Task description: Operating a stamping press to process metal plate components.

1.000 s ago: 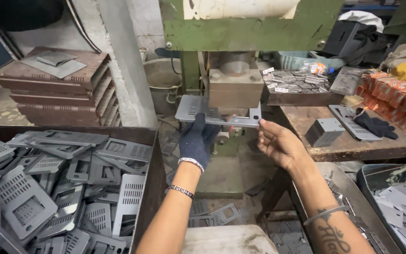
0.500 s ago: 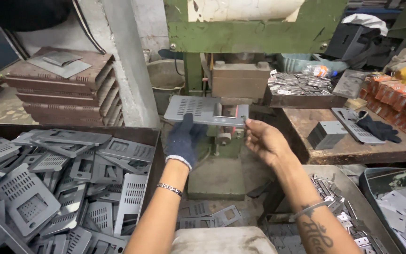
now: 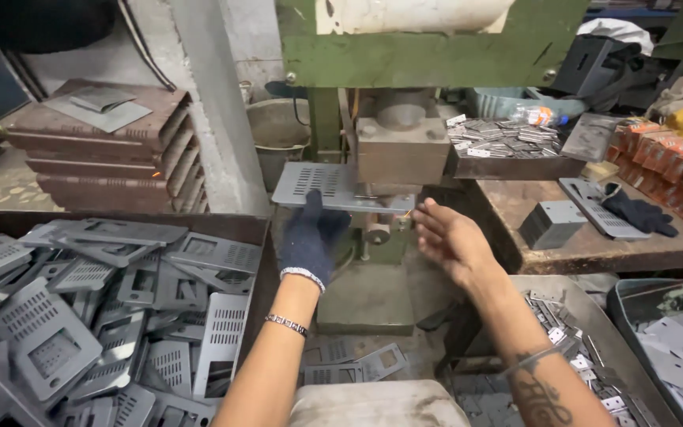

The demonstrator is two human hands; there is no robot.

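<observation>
Holding a vented plate (image 3: 341,188) under the press die (image 3: 402,150), the gloved left hand (image 3: 312,237) pinches its near edge; bare right hand (image 3: 450,237) spread wide, just beside it. Risk, likely: fingers close enough for the die to catch them.

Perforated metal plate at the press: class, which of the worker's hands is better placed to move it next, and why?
Left, probably. The gloved left hand already grips the perforated metal plate from beneath, while the bare right hand is open beside it, not touching.
</observation>
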